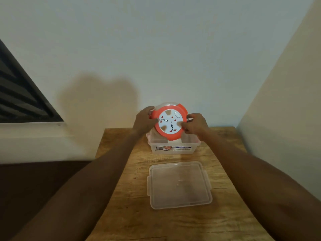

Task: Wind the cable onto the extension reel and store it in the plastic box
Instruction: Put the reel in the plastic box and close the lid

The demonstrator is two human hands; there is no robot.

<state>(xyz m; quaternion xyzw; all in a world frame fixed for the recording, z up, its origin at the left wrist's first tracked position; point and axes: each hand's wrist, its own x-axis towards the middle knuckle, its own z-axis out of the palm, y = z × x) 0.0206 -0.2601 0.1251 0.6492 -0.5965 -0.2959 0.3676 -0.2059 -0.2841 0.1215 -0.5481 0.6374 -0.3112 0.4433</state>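
Orange-white extension reel upright, above plastic box

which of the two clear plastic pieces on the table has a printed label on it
The plastic box, the deep one at the far end under the extension reel, has a label on its near wall. The lid, lying flat nearer the person, is plain.

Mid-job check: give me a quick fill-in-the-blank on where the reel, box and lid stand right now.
1. The round orange-and-white extension reel is held by ____ hands.
2. The reel is held above the clear plastic ____, which carries a printed label.
3. The clear plastic lid lies flat on the wooden ____, off the box.
4. The lid lies ____ to the camera than the box.

Missing words: both; box; table; nearer
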